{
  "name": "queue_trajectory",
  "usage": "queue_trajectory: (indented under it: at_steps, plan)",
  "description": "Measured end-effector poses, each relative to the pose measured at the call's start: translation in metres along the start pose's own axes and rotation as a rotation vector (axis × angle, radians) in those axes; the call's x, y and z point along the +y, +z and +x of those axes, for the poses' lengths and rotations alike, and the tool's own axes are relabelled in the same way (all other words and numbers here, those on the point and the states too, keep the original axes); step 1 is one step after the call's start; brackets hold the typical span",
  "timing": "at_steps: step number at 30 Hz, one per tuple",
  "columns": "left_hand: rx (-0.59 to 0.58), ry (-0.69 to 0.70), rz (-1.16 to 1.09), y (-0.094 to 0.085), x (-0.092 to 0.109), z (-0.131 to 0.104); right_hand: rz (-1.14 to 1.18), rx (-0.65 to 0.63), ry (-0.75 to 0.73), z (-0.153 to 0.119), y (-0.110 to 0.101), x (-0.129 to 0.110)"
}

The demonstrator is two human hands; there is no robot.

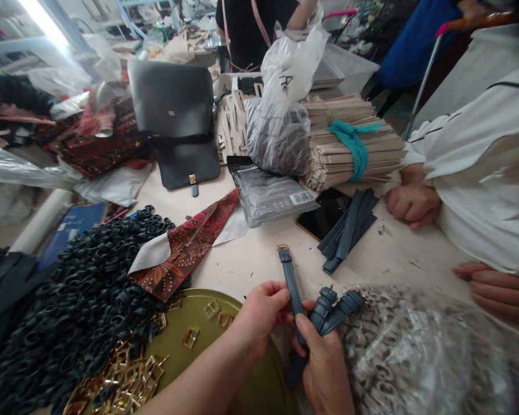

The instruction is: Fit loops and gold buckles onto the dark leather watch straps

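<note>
My left hand point(262, 311) pinches a dark blue buckle strap point(289, 279) along its side, with its gold buckle pointing up and away. Gripping the lower part of that same strap is my right hand point(326, 369), thumb on top. Between its fingers it also holds more buckle straps point(323, 308), fanned out to the right. Below my left forearm lies a round olive-gold tray point(216, 374) with loose gold buckles point(191, 337). A heap of small dark strap loops point(90, 282) spreads to the left.
Flat dark strips point(348, 230) lie beside a phone point(324, 212). A plastic bag of beige loops point(415, 351) sits at right. A co-worker's hands point(415, 202) rest nearby. Behind are a black bag point(173, 104), a grey packet point(272, 196) and bundled beige strips point(328, 155).
</note>
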State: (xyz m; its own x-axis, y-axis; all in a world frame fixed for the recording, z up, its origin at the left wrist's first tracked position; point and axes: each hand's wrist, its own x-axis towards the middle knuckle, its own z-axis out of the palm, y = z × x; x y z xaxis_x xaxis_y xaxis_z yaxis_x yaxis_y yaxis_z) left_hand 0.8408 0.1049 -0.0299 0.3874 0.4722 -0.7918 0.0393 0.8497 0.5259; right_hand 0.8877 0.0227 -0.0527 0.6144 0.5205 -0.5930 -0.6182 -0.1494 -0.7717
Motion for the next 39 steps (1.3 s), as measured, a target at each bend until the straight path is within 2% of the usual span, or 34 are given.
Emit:
queue_trajectory:
  at_steps: [7, 14, 21, 33, 39]
  plan:
    - [0.001, 0.011, 0.052, 0.000, 0.003, 0.010, 0.042, -0.031, -0.001, 0.000, 0.000, -0.006]
    - [0.020, 0.017, 0.120, 0.004, 0.012, 0.020, 0.094, -0.006, 0.028, 0.001, -0.002, -0.005]
    - [0.003, 0.015, 0.173, 0.004, 0.015, 0.022, 0.130, -0.012, 0.038, 0.001, -0.002, -0.005]
    - [-0.060, 0.023, 0.116, -0.002, 0.011, 0.020, 0.092, 0.015, 0.041, -0.002, 0.001, -0.006]
    - [-0.176, 0.008, 0.050, -0.007, 0.012, 0.018, 0.089, 0.022, 0.029, -0.003, 0.003, -0.005]
